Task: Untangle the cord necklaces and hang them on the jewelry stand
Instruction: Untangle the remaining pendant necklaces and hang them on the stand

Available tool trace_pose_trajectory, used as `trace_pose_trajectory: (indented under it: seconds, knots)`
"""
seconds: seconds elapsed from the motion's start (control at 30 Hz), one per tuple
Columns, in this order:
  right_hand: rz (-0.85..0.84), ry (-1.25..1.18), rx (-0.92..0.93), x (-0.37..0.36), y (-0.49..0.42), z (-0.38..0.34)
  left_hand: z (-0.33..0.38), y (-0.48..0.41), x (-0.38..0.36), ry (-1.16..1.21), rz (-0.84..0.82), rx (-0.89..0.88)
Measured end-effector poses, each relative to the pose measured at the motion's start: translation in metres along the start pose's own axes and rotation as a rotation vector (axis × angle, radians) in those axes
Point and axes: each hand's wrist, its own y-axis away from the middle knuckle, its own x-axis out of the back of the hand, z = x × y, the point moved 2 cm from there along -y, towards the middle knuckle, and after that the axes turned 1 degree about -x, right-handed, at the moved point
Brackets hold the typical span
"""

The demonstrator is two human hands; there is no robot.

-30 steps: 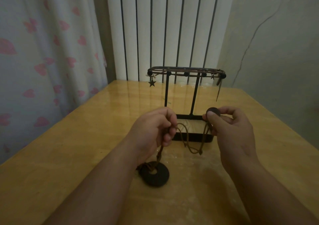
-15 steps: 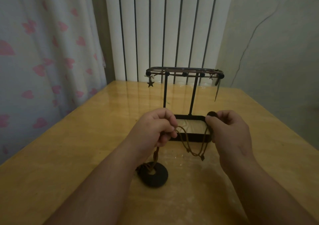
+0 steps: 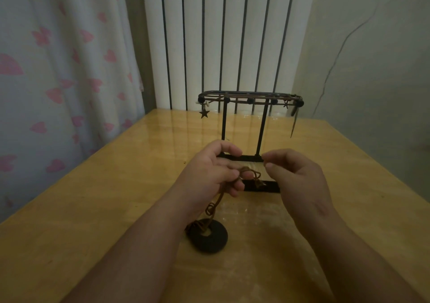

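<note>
cord necklace [image 3: 218, 200]: bunched up, ring pendant [image 3: 209, 235] lies mid-table [image 3: 116, 186]
left hand [image 3: 209, 174]: pinches cord loops
right hand [image 3: 295, 179]: curled just beside, grip can't tell
jewelry stand [image 3: 250, 99]: twd far edge
step: untangling; nxt we'd tease loops apart w/ right hand
</note>
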Motion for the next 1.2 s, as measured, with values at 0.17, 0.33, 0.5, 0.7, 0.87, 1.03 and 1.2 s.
trace_pose_trajectory:
  seconds: [0.17,0.33,0.5,0.7,0.87,1.03,1.2]
  knots:
    - [-0.148,0.01,0.049,-0.0036,0.0043,-0.0043,-0.0006,0.0002,0.0002,-0.003,-0.014,-0.027]
    - [-0.225,0.147,0.056,-0.0052,0.0062,-0.0086,-0.0035,-0.0014,0.0024,-0.069,0.012,-0.03]
    - [-0.24,0.267,0.043,-0.0082,0.0048,-0.0053,-0.0046,-0.0016,0.0019,-0.133,0.013,0.007]
    - [-0.074,0.204,0.058,-0.0038,-0.0009,-0.0015,-0.0051,-0.0017,0.0025,-0.144,0.036,0.033]
    - [-0.055,0.142,0.062,-0.0032,0.0003,-0.0036,-0.003,-0.0005,0.0025,-0.137,0.054,0.046]
    - [-0.056,0.144,0.085,-0.0032,0.0014,-0.0047,-0.0023,0.0014,0.0005,-0.135,0.02,0.066]
    - [-0.061,0.174,0.089,-0.0059,0.0022,-0.0001,-0.0011,0.0019,-0.0018,-0.231,0.032,0.038]
